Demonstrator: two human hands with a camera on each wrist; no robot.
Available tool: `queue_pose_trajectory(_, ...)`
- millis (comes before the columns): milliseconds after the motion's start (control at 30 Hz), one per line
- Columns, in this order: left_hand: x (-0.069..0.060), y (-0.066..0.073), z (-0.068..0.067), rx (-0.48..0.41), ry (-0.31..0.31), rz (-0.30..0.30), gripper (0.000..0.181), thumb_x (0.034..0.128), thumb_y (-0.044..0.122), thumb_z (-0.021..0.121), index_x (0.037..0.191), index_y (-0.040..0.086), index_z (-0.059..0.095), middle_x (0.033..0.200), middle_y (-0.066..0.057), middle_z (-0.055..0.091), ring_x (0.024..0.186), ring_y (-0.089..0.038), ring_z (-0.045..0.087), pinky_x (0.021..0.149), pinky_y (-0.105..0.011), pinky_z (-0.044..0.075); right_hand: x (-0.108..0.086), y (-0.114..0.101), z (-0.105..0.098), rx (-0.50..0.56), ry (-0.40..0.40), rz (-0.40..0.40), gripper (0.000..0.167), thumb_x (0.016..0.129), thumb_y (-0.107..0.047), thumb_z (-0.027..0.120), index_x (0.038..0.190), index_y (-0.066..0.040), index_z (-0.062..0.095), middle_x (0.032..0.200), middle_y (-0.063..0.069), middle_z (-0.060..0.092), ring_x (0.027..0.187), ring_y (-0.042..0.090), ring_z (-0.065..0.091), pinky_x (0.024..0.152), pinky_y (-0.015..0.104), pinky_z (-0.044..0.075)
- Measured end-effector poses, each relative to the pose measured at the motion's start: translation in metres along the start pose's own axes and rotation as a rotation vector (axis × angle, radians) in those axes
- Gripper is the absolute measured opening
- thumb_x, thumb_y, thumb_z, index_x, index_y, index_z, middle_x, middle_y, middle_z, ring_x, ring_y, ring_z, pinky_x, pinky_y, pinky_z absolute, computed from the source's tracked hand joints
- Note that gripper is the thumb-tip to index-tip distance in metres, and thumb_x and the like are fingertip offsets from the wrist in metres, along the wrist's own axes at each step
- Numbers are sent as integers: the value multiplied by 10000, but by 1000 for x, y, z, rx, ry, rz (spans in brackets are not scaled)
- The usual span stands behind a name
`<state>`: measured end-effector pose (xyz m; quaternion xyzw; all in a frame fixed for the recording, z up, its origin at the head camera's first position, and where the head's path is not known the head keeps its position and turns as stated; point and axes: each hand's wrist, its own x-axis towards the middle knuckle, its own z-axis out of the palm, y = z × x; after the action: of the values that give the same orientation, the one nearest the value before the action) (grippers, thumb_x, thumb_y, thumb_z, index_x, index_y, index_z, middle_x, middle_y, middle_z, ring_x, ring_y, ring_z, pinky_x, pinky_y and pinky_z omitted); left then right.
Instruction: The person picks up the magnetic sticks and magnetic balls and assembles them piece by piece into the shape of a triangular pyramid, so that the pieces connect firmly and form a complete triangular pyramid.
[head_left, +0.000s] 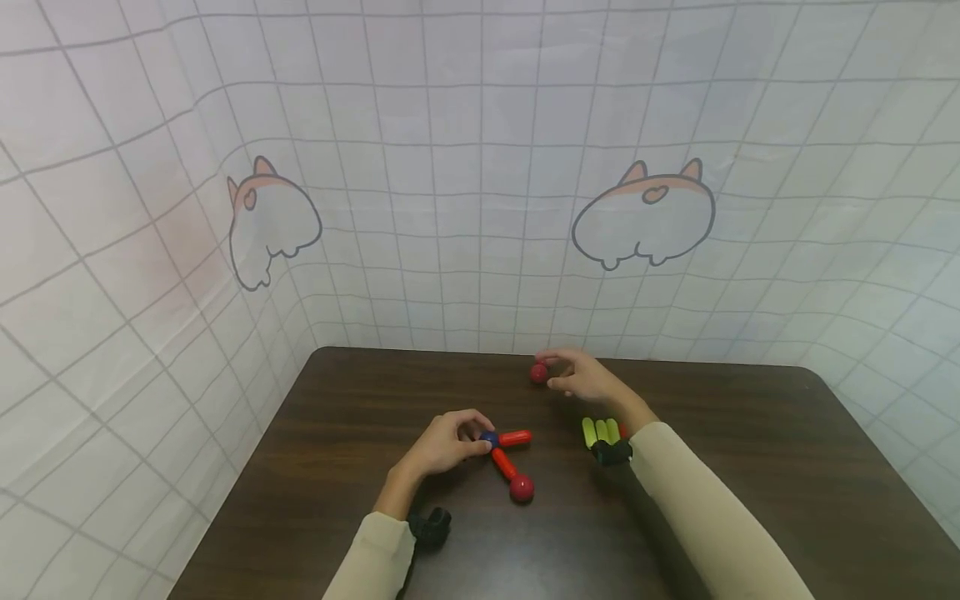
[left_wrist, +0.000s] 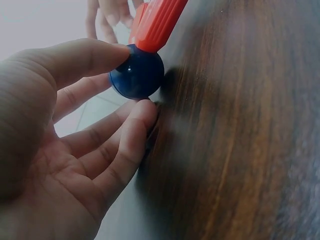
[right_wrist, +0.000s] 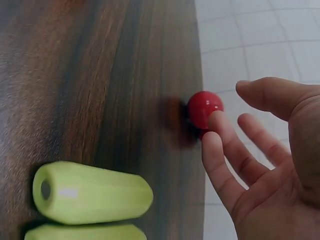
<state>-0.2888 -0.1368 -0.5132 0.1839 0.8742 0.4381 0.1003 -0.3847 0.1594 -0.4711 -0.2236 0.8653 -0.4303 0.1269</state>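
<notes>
My left hand (head_left: 442, 443) pinches a dark blue ball (left_wrist: 136, 72) between thumb and fingers, low over the table. Two red rods are joined to it: one rod (head_left: 515, 437) points right, and the other rod (head_left: 504, 463) slants toward me, with a larger red ball (head_left: 521, 488) on its end. At the table's back, my right hand (head_left: 585, 377) reaches beside a single red ball (right_wrist: 204, 109). Its thumb stands apart from the ball, while the fingertips overlap the ball's edge in the right wrist view; whether they touch is unclear.
Several yellow-green rods (head_left: 602, 430) lie side by side below my right forearm, with a bit of red (head_left: 623, 430) next to them. The dark wooden table (head_left: 750, 467) ends at a white gridded curtain (head_left: 480, 208) behind and at the sides.
</notes>
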Motion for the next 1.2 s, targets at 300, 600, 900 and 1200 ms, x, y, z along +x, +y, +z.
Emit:
queue_pose_trajectory(300,0,3,1,-3,6,2,191,935,233,747,1120,209,707,923,1,669,718,-143,600,627,-305,498,12,7,5,-26,-23,7,535,937,5,655,1455,-29,526,1508,226,464,813,292,641,728,431,568)
queue_pose_trajectory(600,1,3,2,-2,7,-1,193,932,243,753,1116,204,710,916,1,666,715,-145,592,623,-306,493,10,9,10,-67,-39,41,406,945,-69,690,1346,-68,629,1356,178,534,820,247,602,699,322,531)
queue_pose_trajectory(900,2,2,1,-12,1,-1,191,933,239,753,1116,205,710,913,-5,668,706,-146,598,618,-312,503,8,10,15,-30,-95,83,368,904,2,695,1264,-69,671,1107,128,566,697,177,528,629,295,473)
queue_pose_trajectory(1200,1,0,0,-13,2,-3,183,935,235,751,1111,212,707,913,-5,663,710,-149,598,618,-314,505,2,7,17,-53,-116,66,345,908,5,677,1244,-72,675,1053,112,604,706,177,550,637,304,482)
